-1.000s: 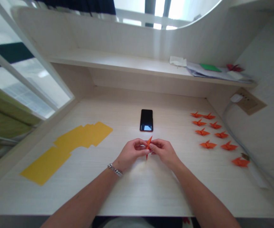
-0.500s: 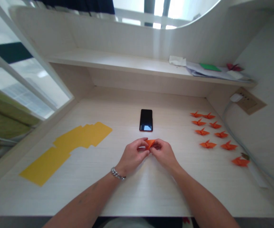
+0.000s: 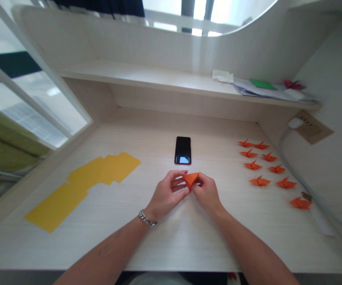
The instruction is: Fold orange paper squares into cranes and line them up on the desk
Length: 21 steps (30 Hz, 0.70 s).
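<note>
A small folded orange paper piece (image 3: 191, 179) is held just above the pale wooden desk (image 3: 171, 237), near its middle. My left hand (image 3: 167, 194), with a metal bracelet at the wrist, pinches the paper's left side. My right hand (image 3: 206, 192) pinches its right side, fingers closed on it. The piece shows as a flat triangle pointing down toward me. A black phone (image 3: 183, 150) lies face up just beyond the hands.
Several finished orange paper cranes (image 3: 261, 164) stand in two rows at the right. Yellow paper sheets (image 3: 83, 184) lie spread at the left. A shelf (image 3: 165, 79) above the desk carries papers and a green sheet (image 3: 262, 84). A wall socket and cable (image 3: 295, 122) sit at the far right.
The orange paper went from an upright narrow shape to a flatter triangle between my fingers. Both hands shifted slightly away from me and stayed on the paper.
</note>
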Available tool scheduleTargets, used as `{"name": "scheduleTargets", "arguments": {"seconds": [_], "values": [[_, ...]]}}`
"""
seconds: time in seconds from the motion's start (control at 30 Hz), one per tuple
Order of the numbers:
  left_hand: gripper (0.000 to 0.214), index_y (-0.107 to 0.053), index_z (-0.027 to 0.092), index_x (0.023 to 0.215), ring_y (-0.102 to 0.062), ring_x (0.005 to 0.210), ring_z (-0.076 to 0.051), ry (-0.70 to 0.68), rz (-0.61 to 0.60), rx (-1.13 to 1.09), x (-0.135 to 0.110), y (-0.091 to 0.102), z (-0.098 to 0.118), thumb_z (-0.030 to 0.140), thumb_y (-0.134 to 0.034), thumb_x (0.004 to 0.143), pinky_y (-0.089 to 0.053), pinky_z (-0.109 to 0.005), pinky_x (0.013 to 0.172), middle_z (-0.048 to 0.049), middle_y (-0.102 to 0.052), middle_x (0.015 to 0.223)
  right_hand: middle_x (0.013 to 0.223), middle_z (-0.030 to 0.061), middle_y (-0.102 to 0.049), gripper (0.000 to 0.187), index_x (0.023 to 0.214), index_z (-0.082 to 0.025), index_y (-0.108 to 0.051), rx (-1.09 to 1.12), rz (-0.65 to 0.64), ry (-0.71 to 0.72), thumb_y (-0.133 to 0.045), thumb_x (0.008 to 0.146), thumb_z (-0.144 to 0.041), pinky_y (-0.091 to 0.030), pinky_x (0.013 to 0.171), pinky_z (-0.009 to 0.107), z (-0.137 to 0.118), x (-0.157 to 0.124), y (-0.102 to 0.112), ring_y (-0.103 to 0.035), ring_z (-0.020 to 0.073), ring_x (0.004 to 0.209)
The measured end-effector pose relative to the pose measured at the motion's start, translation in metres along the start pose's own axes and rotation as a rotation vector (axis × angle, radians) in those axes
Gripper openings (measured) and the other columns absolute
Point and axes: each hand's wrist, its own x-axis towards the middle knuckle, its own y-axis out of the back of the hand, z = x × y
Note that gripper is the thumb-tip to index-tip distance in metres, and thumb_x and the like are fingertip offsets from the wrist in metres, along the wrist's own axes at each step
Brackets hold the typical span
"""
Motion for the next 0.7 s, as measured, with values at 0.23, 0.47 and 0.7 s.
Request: {"name": "scheduleTargets", "arguments": {"seconds": [0.23,0.47,0.7], "values": [[0.029,-0.064,0.01,0.097,-0.067,0.087,-0.02,0.273,0.081,-0.325,0.01,0.007,-0.006,0.033,-0.067,0.078,-0.054,-0.037,0.083,-0.0116,-0.07,0.093,0.089,0.0053,-0.07,0.021,0.091,-0.021,-0.07,-0.305,0.024,0.323,-0.053,0.08,-0.013,-0.049,0.078,0.032,0.002,-0.006,0.001,-0.063,0.0201,0.085],[0.024,-0.067,0.01,0.092,-0.067,0.082,-0.018,0.298,0.028,-0.382,0.009,0.01,-0.009,0.023,-0.073,0.073,-0.055,-0.032,0.079,-0.0099,-0.071,0.089,0.084,0.004,-0.067,0.026,0.086,-0.021,-0.07,-0.078,0.029,0.181,-0.056,0.071,-0.006,-0.051,0.07,0.029,0.001,-0.004,-0.001,-0.062,0.0182,0.079],[0.025,-0.068,0.011,0.093,-0.067,0.081,-0.018,0.278,-0.001,-0.299,0.009,0.013,-0.012,0.023,-0.074,0.072,-0.054,-0.032,0.079,-0.0094,-0.072,0.088,0.079,0.0036,-0.067,0.016,0.078,-0.018,-0.071,0.137,0.023,-0.004,-0.062,0.068,-0.011,-0.05,0.062,0.027,0.006,-0.001,-0.005,-0.063,0.0176,0.072]]}}
